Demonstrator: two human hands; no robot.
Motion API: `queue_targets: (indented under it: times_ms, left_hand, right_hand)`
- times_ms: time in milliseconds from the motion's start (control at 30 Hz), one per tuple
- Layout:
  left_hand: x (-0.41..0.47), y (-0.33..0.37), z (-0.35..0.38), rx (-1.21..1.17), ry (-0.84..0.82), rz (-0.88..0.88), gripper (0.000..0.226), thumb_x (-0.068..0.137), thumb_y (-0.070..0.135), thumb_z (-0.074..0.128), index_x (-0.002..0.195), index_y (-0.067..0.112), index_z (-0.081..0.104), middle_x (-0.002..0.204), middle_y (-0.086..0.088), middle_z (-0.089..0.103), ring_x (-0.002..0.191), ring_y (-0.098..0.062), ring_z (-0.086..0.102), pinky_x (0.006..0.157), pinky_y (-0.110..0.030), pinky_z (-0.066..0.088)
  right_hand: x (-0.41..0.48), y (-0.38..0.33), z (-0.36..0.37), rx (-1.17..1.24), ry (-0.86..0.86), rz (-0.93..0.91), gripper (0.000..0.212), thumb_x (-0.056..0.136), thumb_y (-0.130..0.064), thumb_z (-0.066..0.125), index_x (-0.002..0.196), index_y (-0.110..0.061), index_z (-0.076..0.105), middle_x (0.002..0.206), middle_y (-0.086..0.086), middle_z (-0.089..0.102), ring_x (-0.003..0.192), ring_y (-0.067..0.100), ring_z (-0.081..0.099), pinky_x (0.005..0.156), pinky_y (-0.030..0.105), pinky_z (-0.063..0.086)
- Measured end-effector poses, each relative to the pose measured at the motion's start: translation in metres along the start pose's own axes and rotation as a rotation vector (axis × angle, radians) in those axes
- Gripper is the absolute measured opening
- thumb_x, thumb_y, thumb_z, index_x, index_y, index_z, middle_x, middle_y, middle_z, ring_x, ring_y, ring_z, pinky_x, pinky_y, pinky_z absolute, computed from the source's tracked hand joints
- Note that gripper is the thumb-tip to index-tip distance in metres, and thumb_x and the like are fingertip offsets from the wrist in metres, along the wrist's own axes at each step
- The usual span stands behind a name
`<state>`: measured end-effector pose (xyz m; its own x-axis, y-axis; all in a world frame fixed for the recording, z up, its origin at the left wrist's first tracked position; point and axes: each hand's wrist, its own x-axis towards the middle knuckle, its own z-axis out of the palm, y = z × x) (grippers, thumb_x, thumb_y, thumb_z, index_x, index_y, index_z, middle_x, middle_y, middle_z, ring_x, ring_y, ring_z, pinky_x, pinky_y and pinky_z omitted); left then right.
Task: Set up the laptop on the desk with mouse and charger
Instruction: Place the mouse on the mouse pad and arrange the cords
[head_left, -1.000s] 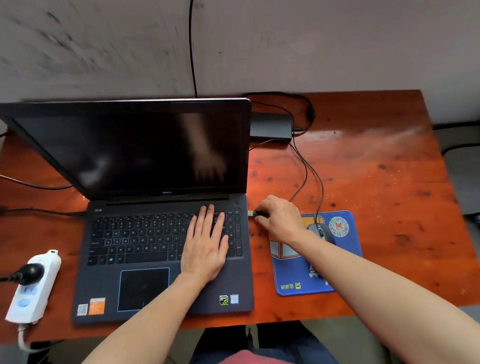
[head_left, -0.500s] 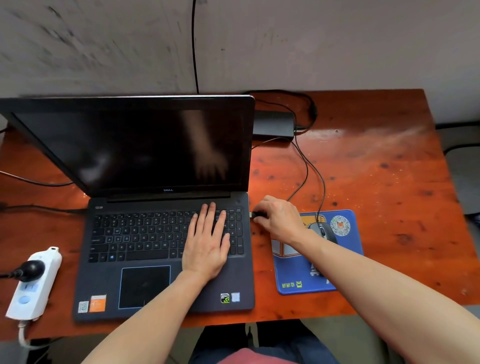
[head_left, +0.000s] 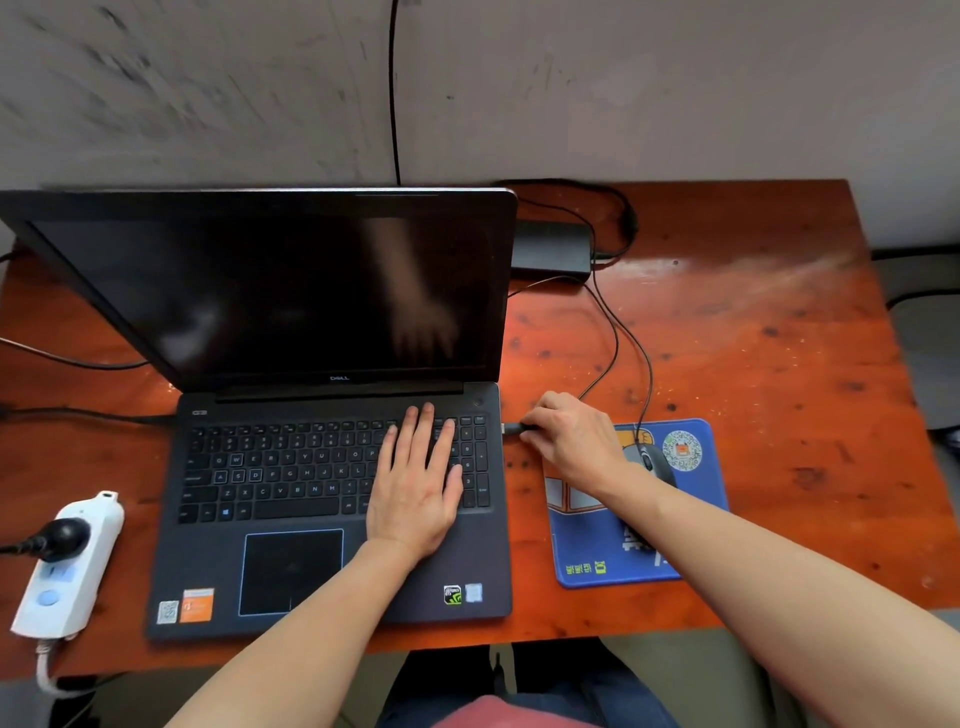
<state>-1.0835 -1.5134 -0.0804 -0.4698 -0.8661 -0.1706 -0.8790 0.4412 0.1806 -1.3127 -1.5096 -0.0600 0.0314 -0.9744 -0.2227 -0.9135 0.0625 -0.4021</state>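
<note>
Laptop (head_left: 260, 291) sits open on the desk (head_left: 753, 364), left hand (head_left: 418, 493) flat with straight fingers (head_left: 427, 431) on its keyboard (head_left: 280, 467), right hand (head_left: 576, 441) pinching a black USB plug (head_left: 514, 428) at its right edge.

"DELL" in small white letters on laptop (head_left: 291, 312) bezel, right under screen. Keyboard (head_left: 291, 467) legends readable: W E R T Y, A S D F, Windows logo key. Green-black sticker (head_left: 452, 594), orange sticker (head_left: 197, 605), QR sticker (head_left: 167, 612) on palm rest, all too blurry. Mouse pad (head_left: 592, 551) yellow characters and round QR badge (head_left: 682, 450) illegible.
</note>
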Motion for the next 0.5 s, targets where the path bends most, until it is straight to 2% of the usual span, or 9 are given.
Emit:
queue_targets:
  times_ms: [200, 367, 433, 500]
  left_hand:
    - [0.0, -0.001, 0.003, -0.001, 0.015, -0.005, 0.055, 0.095, 0.038, 0.033, 0.142, 0.011, 0.041, 0.153, -0.015, 0.032, 0.144, -0.029, 0.025, 0.117, -0.047, 0.021]
    - [-0.001, 0.002, 0.002, -0.001, 0.01, -0.011, 0.056, 0.094, 0.038, 0.031, 0.142, 0.011, 0.041, 0.153, -0.015, 0.032, 0.144, -0.029, 0.026, 0.117, -0.047, 0.02]
    - [-0.001, 0.002, 0.0, 0.001, 0.009, -0.016, 0.056, 0.094, 0.038, 0.03, 0.142, 0.011, 0.042, 0.152, -0.016, 0.034, 0.143, -0.03, 0.027, 0.117, -0.047, 0.021]
    - [-0.002, 0.001, -0.001, 0.001, 0.0, -0.02, 0.057, 0.094, 0.038, 0.029, 0.141, 0.011, 0.043, 0.152, -0.016, 0.034, 0.143, -0.03, 0.028, 0.117, -0.047, 0.022]
  right_hand:
    - [0.001, -0.007, 0.003, -0.037, 0.001, -0.01, 0.022, 0.093, -0.03, 0.058, 0.105, -0.016, 0.07, 0.098, 0.0, 0.06, 0.098, 0.021, 0.056, 0.064, 0.037, 0.048]
    - [-0.001, -0.008, 0.0, -0.041, -0.01, 0.02, 0.026, 0.093, -0.035, 0.057, 0.112, -0.022, 0.069, 0.106, -0.005, 0.061, 0.104, 0.019, 0.053, 0.069, 0.036, 0.05]
    - [-0.009, -0.007, -0.006, -0.021, 0.061, 0.041, 0.029, 0.088, -0.033, 0.063, 0.115, -0.024, 0.068, 0.109, -0.005, 0.062, 0.106, 0.019, 0.053, 0.068, 0.035, 0.05]
    - [-0.025, 0.002, -0.011, -0.016, 0.225, 0.129, 0.034, 0.081, -0.028, 0.071, 0.115, -0.021, 0.069, 0.112, -0.001, 0.063, 0.107, 0.023, 0.054, 0.071, 0.039, 0.052]
